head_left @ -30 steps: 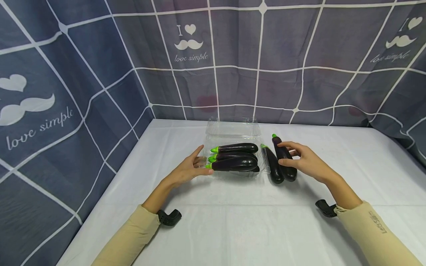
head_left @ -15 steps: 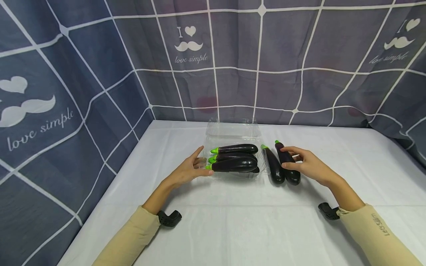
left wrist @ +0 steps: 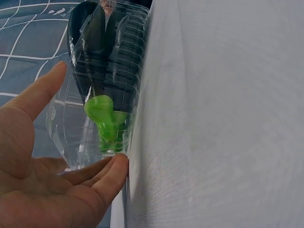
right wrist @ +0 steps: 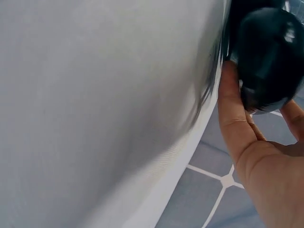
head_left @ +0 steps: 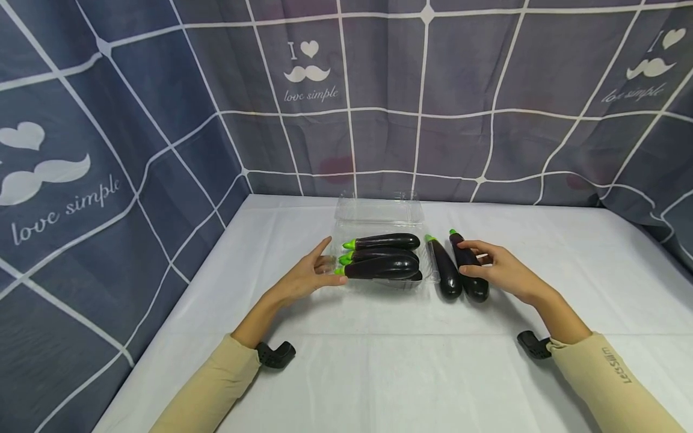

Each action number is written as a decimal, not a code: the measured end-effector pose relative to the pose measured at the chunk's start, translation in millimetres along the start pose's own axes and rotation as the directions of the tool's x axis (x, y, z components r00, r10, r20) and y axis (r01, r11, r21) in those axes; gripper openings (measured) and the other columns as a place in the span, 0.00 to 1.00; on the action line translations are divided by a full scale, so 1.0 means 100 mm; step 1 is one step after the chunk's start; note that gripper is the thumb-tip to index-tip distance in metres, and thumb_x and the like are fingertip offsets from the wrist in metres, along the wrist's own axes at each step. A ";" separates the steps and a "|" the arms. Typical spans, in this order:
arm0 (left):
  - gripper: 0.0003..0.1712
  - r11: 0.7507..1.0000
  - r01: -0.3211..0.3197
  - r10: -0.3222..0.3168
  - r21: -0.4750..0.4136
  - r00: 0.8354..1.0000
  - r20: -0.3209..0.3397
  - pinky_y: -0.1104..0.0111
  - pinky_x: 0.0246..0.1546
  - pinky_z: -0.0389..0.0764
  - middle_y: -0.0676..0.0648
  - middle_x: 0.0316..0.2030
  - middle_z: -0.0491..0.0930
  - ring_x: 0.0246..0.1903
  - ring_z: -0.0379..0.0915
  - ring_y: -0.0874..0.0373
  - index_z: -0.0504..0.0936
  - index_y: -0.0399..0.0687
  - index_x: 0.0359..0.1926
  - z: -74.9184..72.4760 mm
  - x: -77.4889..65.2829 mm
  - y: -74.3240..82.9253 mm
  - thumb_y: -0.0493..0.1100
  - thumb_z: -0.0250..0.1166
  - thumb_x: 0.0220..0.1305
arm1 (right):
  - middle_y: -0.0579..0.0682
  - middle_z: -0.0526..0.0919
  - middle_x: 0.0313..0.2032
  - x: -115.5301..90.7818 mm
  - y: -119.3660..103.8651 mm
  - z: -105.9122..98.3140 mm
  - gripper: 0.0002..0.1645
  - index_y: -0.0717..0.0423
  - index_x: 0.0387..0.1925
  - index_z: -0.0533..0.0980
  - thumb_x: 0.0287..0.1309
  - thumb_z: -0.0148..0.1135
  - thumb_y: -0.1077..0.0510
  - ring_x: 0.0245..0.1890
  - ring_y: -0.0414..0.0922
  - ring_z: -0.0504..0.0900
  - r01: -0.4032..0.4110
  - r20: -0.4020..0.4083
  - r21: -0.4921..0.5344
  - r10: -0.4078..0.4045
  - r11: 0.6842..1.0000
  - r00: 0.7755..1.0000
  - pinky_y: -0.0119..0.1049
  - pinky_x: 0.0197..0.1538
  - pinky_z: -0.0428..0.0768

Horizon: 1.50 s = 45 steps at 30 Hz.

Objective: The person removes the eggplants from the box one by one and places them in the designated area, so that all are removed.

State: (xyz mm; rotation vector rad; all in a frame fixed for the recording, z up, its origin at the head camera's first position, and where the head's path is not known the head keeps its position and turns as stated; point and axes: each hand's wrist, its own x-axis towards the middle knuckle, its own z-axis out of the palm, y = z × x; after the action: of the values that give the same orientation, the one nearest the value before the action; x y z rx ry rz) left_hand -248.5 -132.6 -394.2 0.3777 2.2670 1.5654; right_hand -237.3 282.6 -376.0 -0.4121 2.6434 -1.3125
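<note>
My left hand (head_left: 308,278) is at the left end of a clear plastic clamshell box (head_left: 379,227), thumb and fingers spread around its corner. In the left wrist view its fingertips (left wrist: 119,166) touch the box wall, with bright green stem ends (left wrist: 107,121) showing through. Several dark purple eggplants (head_left: 387,264) lie sideways in the box, stems to the left. Right of the box, one eggplant (head_left: 446,273) lies slanted on the cloth. Beside it my right hand (head_left: 500,270) grips another eggplant (head_left: 473,287) from above, thumb and fingers about its body; in the right wrist view its rounded end (right wrist: 270,57) fills the grasp.
A white cloth (head_left: 368,379) covers the table. The box's hinged lid (head_left: 379,210) lies back toward a grey patterned curtain (head_left: 384,144), which hangs behind and at both sides. Black wrist mounts (head_left: 276,356) sit at the cuffs of the beige sleeves.
My right hand has moved slightly right and toward me with its eggplant, widening the gap to the eggplant beside it. The left hand and box have stayed put.
</note>
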 end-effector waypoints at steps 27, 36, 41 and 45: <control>0.64 1.000 0.012 -0.012 0.008 1.000 -0.005 0.44 0.63 0.63 0.37 0.72 0.55 0.71 0.54 0.43 0.40 0.62 0.79 0.00 0.01 0.01 0.53 0.76 0.54 | 0.67 0.68 0.64 -0.02 0.05 -0.02 0.39 0.64 0.70 0.62 0.63 0.65 0.57 0.61 0.63 0.70 0.012 0.051 0.023 -0.013 1.000 0.999 0.53 0.57 0.69; 0.63 1.000 0.003 -0.003 0.005 1.000 0.004 0.43 0.64 0.62 0.36 0.73 0.54 0.71 0.53 0.42 0.40 0.61 0.79 0.00 0.01 0.01 0.52 0.75 0.55 | 0.68 0.70 0.62 -0.04 0.07 -0.01 0.37 0.64 0.69 0.64 0.64 0.65 0.56 0.60 0.63 0.69 0.014 0.040 -0.003 -0.014 1.000 0.999 0.56 0.57 0.69; 0.63 1.000 0.004 -0.004 0.007 1.000 0.001 0.43 0.63 0.62 0.37 0.72 0.55 0.71 0.53 0.42 0.40 0.61 0.79 0.00 0.02 0.00 0.52 0.75 0.55 | 0.68 0.69 0.63 -0.03 0.07 -0.01 0.37 0.64 0.69 0.64 0.64 0.65 0.55 0.60 0.63 0.69 0.008 0.040 -0.001 -0.008 1.000 0.999 0.56 0.57 0.69; 0.63 1.000 0.003 -0.003 0.010 1.000 0.002 0.43 0.63 0.62 0.37 0.72 0.55 0.71 0.53 0.42 0.40 0.61 0.79 -0.01 0.02 0.00 0.52 0.75 0.56 | 0.67 0.69 0.63 -0.03 0.07 -0.01 0.38 0.64 0.70 0.63 0.64 0.65 0.55 0.61 0.63 0.69 -0.001 0.044 0.007 0.000 1.000 0.999 0.55 0.57 0.69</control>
State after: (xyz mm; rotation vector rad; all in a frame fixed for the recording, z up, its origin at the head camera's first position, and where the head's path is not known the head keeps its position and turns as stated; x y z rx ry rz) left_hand -250.8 -132.4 -394.6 0.3779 2.2734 1.5516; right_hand -235.5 288.4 -380.5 -0.4346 2.6019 -1.2966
